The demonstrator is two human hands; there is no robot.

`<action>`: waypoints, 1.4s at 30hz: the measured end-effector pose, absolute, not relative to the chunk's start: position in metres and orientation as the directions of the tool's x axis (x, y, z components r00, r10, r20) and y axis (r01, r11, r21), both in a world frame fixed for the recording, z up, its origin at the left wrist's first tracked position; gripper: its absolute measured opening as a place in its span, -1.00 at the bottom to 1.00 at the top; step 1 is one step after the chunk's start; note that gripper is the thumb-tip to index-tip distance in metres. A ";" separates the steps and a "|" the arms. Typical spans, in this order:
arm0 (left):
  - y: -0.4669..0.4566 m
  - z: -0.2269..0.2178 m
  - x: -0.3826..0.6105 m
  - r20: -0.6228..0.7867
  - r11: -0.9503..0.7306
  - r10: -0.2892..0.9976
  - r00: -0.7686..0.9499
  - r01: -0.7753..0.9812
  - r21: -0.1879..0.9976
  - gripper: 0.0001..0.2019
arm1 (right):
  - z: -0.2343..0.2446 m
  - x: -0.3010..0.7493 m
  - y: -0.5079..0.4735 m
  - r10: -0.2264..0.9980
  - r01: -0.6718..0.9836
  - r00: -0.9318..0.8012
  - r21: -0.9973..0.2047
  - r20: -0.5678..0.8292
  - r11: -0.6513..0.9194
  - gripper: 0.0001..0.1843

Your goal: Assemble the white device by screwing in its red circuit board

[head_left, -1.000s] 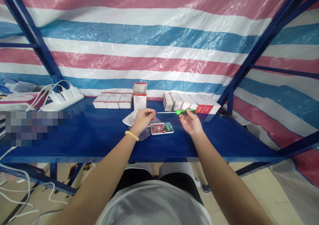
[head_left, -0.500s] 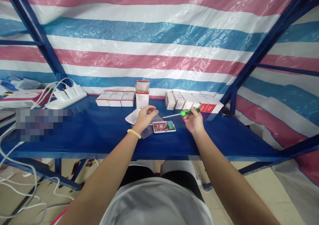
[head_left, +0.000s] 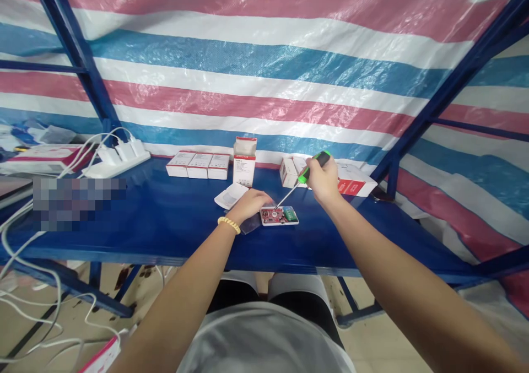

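My right hand (head_left: 325, 179) is wrapped round the black and green handle of a screwdriver (head_left: 303, 176). The screwdriver slants down to the left, its tip at the upper edge of a red circuit board (head_left: 273, 215). This board, with a green block at its right end, lies face up in a small white casing. My left hand (head_left: 250, 204) is at the board's upper left corner, fingers together close to the screwdriver tip. Whatever they may pinch is too small to make out. Under the left wrist lies a clear plastic bag (head_left: 250, 223), and a folded white paper (head_left: 229, 196) is just behind.
An opened upright box (head_left: 244, 166) stands behind the hands. Several closed white boxes (head_left: 198, 165) lie to its left, and more red and white boxes (head_left: 356, 180) to the right. A power strip (head_left: 118, 162) with white cables is at the left of the blue table (head_left: 173, 219).
My right hand has raised the screwdriver's handle, tilting it steeper, with the tip now down at the board. My left hand has lowered from above the bag to the board's corner.
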State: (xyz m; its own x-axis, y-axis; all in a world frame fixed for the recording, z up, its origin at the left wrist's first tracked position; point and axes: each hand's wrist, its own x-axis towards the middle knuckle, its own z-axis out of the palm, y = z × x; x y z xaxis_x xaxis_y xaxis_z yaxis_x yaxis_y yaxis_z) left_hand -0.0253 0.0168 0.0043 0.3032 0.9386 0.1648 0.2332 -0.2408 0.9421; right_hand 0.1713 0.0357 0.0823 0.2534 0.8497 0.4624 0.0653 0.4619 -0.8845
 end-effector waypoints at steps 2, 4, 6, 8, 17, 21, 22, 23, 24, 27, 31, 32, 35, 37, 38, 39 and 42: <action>0.012 0.010 -0.025 0.153 -0.251 0.921 0.359 0.244 0.937 -0.76 | 0.083 0.166 0.037 0.820 0.165 0.286 -0.869 0.496 0.467 -0.74; 0.008 0.015 -0.024 0.155 -0.271 0.902 0.403 0.251 0.929 -0.76 | 0.085 0.161 0.036 0.808 0.242 0.296 -0.858 0.510 0.453 -0.80; 0.006 0.017 -0.023 0.172 -0.297 0.891 0.421 0.254 0.920 -0.76 | 0.089 0.156 0.034 0.800 0.317 0.291 -0.841 0.525 0.437 -0.85; 0.005 0.017 -0.022 0.194 -0.325 0.883 0.427 0.257 0.910 -0.75 | 0.092 0.153 0.030 0.792 0.372 0.283 -0.823 0.541 0.430 -0.85; 0.009 0.011 -0.022 0.241 -0.384 0.863 0.443 0.268 0.884 -0.76 | 0.092 0.144 0.027 0.849 0.352 0.247 -0.860 0.467 0.370 -0.83; 0.012 0.008 -0.023 0.254 -0.402 0.852 0.458 0.260 0.878 -0.77 | 0.094 0.142 0.025 0.855 0.349 0.226 -0.858 0.467 0.377 -0.83; 0.012 0.007 -0.023 0.257 -0.404 0.850 0.459 0.256 0.878 -0.77 | 0.094 0.142 0.025 0.849 0.354 0.222 -0.851 0.479 0.388 -0.83; 0.012 0.007 -0.023 0.259 -0.405 0.850 0.459 0.254 0.878 -0.78 | 0.094 0.142 0.024 0.841 0.365 0.219 -0.841 0.494 0.399 -0.83; 0.012 0.007 -0.023 0.258 -0.404 0.849 0.461 0.253 0.879 -0.79 | 0.095 0.142 0.024 0.834 0.379 0.215 -0.831 0.507 0.407 -0.83; 0.010 0.009 -0.022 0.237 -0.384 0.857 0.458 0.262 0.885 -0.80 | 0.095 0.143 0.024 0.828 0.421 0.205 -0.811 0.522 0.406 -0.84; 0.007 0.012 -0.021 0.214 -0.365 0.864 0.455 0.276 0.889 -0.82 | 0.094 0.144 0.024 0.838 0.427 0.183 -0.810 0.513 0.402 -0.85; 0.007 0.012 -0.022 0.216 -0.368 0.863 0.457 0.276 0.888 -0.82 | 0.093 0.144 0.024 0.839 0.424 0.177 -0.809 0.515 0.408 -0.85; 0.008 0.011 -0.022 0.224 -0.380 0.857 0.463 0.277 0.883 -0.79 | 0.092 0.144 0.023 0.840 0.414 0.165 -0.809 0.518 0.417 -0.85; 0.009 0.010 -0.022 0.230 -0.389 0.854 0.467 0.277 0.879 -0.79 | 0.091 0.143 0.023 0.850 0.394 0.159 -0.822 0.502 0.412 -0.84; 0.010 0.009 -0.022 0.234 -0.393 0.852 0.469 0.275 0.878 -0.79 | 0.090 0.143 0.024 0.857 0.378 0.152 -0.830 0.493 0.410 -0.83; 0.010 0.009 -0.022 0.237 -0.395 0.851 0.469 0.273 0.877 -0.79 | 0.089 0.143 0.024 0.862 0.361 0.144 -0.837 0.486 0.411 -0.82; 0.010 0.010 -0.022 0.242 -0.400 0.851 0.466 0.278 0.873 -0.81 | 0.087 0.142 0.025 0.867 0.326 0.125 -0.845 0.483 0.424 -0.80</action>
State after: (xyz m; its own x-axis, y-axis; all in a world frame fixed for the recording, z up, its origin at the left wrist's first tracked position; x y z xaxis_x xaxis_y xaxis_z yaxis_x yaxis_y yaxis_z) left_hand -0.0218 0.0096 0.0098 0.4662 0.8510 0.2418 0.2776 -0.4003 0.8733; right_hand 0.1419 0.0252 0.0871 0.1254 0.8667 0.4828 0.3263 0.4235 -0.8451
